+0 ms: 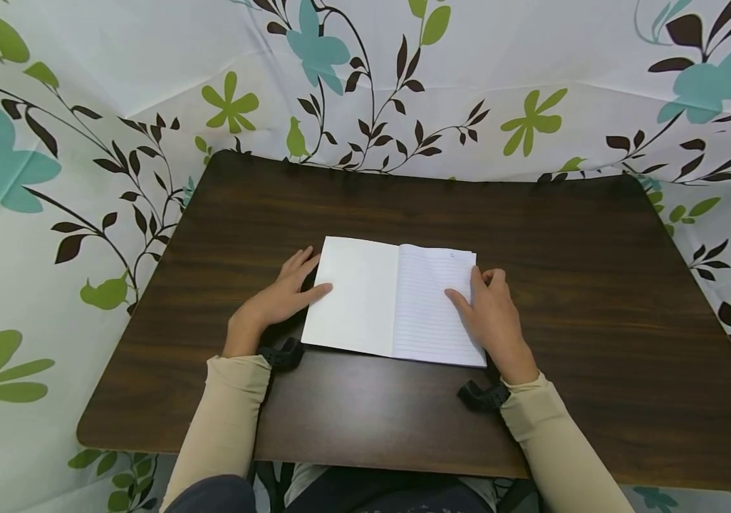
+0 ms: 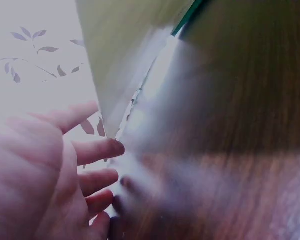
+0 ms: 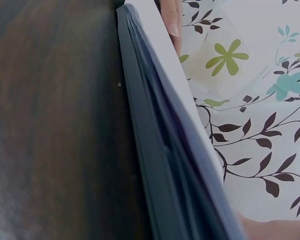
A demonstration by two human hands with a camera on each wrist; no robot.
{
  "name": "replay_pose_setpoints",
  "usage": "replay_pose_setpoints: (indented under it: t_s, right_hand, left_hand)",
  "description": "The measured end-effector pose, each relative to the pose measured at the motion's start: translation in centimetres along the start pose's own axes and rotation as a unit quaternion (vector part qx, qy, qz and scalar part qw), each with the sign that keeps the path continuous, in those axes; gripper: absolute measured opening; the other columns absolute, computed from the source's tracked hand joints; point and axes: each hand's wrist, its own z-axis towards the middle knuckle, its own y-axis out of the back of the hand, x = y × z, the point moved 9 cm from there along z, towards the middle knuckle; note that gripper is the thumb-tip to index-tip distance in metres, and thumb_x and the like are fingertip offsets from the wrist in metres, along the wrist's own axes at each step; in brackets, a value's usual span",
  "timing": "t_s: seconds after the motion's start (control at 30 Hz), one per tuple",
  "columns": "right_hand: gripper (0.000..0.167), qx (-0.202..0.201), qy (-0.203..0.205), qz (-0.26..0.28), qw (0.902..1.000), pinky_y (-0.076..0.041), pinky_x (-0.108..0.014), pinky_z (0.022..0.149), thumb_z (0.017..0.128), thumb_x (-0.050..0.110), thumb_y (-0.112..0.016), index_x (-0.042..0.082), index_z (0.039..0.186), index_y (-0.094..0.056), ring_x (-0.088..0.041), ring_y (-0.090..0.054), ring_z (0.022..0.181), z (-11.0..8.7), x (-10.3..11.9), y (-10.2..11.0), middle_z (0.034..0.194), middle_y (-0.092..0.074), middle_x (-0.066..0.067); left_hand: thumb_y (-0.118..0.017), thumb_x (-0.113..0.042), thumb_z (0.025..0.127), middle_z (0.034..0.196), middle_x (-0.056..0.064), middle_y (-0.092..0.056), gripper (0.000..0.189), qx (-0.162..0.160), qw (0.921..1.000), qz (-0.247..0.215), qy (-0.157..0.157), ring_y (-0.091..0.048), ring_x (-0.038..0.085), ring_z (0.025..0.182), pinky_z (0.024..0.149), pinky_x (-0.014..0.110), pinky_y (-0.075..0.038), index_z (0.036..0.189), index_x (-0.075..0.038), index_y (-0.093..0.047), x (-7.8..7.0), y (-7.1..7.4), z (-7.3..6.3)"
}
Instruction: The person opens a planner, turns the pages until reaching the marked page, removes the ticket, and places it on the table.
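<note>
An open notebook [image 1: 359, 292] lies on the dark wooden table, a blank white side at left and a lined page [image 1: 429, 306] at right. My left hand [image 1: 282, 292] rests at its left edge, thumb on the blank side. The left wrist view shows the fingers [image 2: 97, 183] of that hand loosely extended beside the notebook's edge. At the right edge is my right hand [image 1: 492, 313], its thumb over the lined page, index finger along the edge, the others bent. Stacked page edges [image 3: 165, 125] show in the right wrist view; most of the right hand is out of that view.
The brown table [image 1: 596, 320] extends around the notebook on all sides. A white curtain [image 1: 167, 43] with leaf and flower prints hangs behind and beside it. Dark wrist straps [image 1: 484, 396] sit on both wrists near the table's front.
</note>
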Motion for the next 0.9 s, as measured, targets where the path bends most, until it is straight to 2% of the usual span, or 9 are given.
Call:
replay_pose_setpoints:
  t_s: [0.23,0.43,0.6,0.77,0.9]
  right_hand:
    - [0.074,0.003,0.002,0.005,1.0,-0.051,-0.048,0.068,0.105,0.046,-0.059,0.0,0.159,-0.04,-0.042,-0.05,0.111,-0.03,0.08,-0.01,0.137,-0.039,-0.032]
    - [0.072,0.004,-0.004,0.008,0.9999,-0.049,-0.045,0.068,0.105,0.046,-0.061,0.001,0.158,-0.042,-0.039,-0.049,0.107,-0.03,-0.08,0.02,0.135,-0.039,-0.031]
    - [0.066,-0.002,-0.019,0.021,0.9996,-0.046,-0.044,0.074,0.105,0.042,-0.062,0.005,0.156,-0.046,-0.037,-0.046,0.108,-0.06,-0.31,0.3,0.131,-0.041,-0.028]
    - [0.055,-0.025,-0.013,0.023,0.9994,-0.04,-0.047,0.082,0.105,0.037,-0.063,0.007,0.151,-0.055,-0.039,-0.04,0.11,-0.17,-0.15,0.74,0.126,-0.047,-0.026]
    - [0.05,-0.037,-0.004,0.023,0.9991,-0.041,-0.048,0.081,0.104,0.034,-0.065,0.008,0.147,-0.059,-0.037,-0.047,0.101,-0.47,0.17,0.86,0.119,-0.054,-0.025]
  left_hand:
    - [-0.053,-0.044,0.108,0.178,0.012,0.005,0.079,0.01,0.9997,0.021,-0.001,0.012,0.035,0.164,0.128,0.069,-0.008,0.169,-0.014,-0.013,-0.13,0.14,-0.3]
    - [-0.058,-0.045,0.106,0.178,0.01,0.003,0.084,0.022,0.9996,0.011,0.011,0.011,0.033,0.164,0.127,0.069,-0.012,0.169,-0.014,-0.012,-0.08,0.25,-0.81]
    - [-0.062,-0.041,0.104,0.178,0.013,0.001,0.086,0.014,0.9995,0.027,0.005,0.009,0.034,0.164,0.128,0.067,-0.012,0.168,-0.01,-0.015,-0.23,0.24,-0.63]
    - [-0.062,-0.036,0.105,0.177,0.016,0.001,0.083,0.006,0.9983,0.057,-0.002,0.008,0.039,0.164,0.128,0.067,-0.009,0.167,-0.005,-0.016,-0.26,0.03,-0.34]
    - [-0.061,-0.037,0.106,0.177,0.016,0.0,0.082,-0.002,0.9971,0.076,-0.002,0.006,0.04,0.163,0.128,0.068,-0.01,0.167,-0.005,-0.018,-0.06,-0.02,-0.41]
